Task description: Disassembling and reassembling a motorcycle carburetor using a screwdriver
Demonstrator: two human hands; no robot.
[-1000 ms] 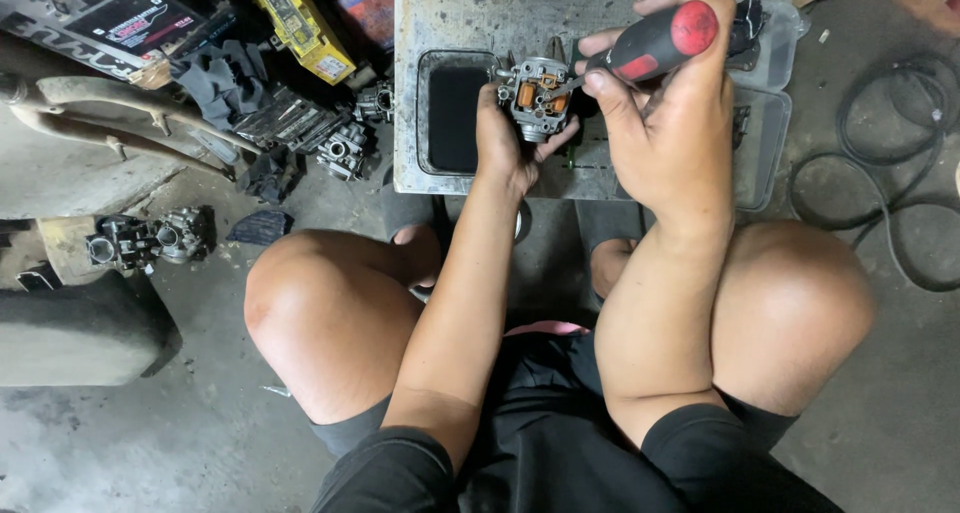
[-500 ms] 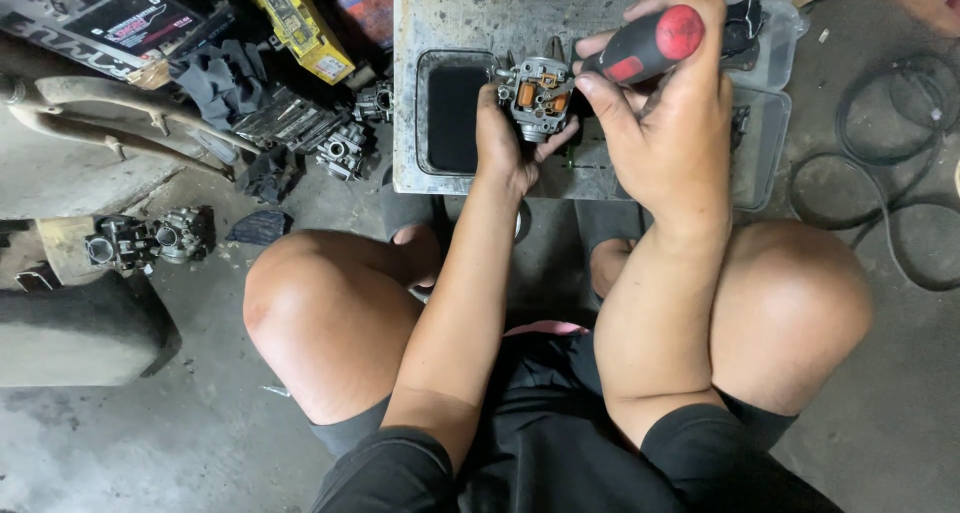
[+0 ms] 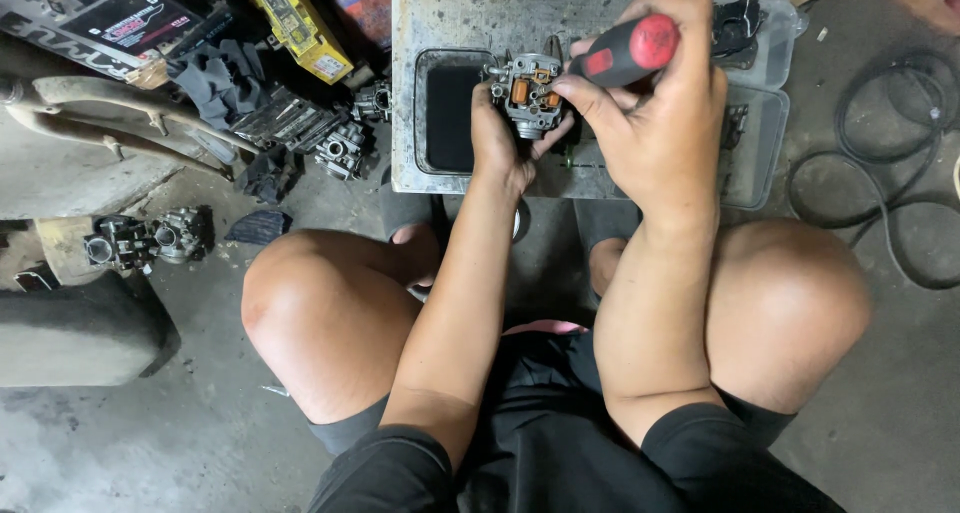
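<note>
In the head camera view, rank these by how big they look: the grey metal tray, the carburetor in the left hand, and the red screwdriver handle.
1. Grey metal tray, clearly largest.
2. and 3. Carburetor and red screwdriver handle look about alike, and both are held up nearer the camera, so I won't rank them.

i'm crouched on a stained concrete floor (image 3: 130, 453), with spare carburetors (image 3: 140, 241) at the left, black cable loops (image 3: 880, 163) at the right and a grey metal tray (image 3: 440, 23) at top centre.
</note>
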